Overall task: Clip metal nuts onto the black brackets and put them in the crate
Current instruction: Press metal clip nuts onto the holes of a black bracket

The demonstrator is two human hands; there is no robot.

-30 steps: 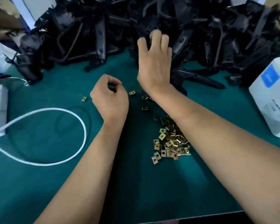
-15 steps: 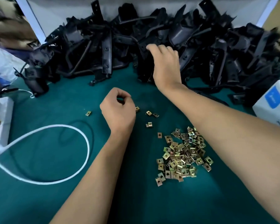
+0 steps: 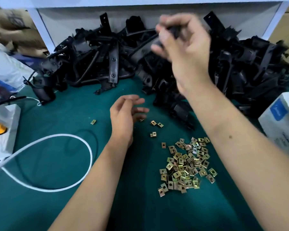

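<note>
The green worktop (image 3: 60, 205) carries a big heap of black brackets (image 3: 93, 64) along its far edge, against a white panel. Nearer the person, a spread pile of brass-coloured metal nuts (image 3: 187, 164) lies between the forearms, with a few stray nuts (image 3: 153, 122) beyond it. A white cable (image 3: 83, 142) loops at the left, and a white box (image 3: 284, 124) stands at the right. The right hand (image 3: 183, 45), raised and blurred, has its grip curled round a black bracket (image 3: 173, 30) above the heap. The left hand (image 3: 125, 117) hovers near the strays, fingers loosely spread, gripping nothing visible.
</note>
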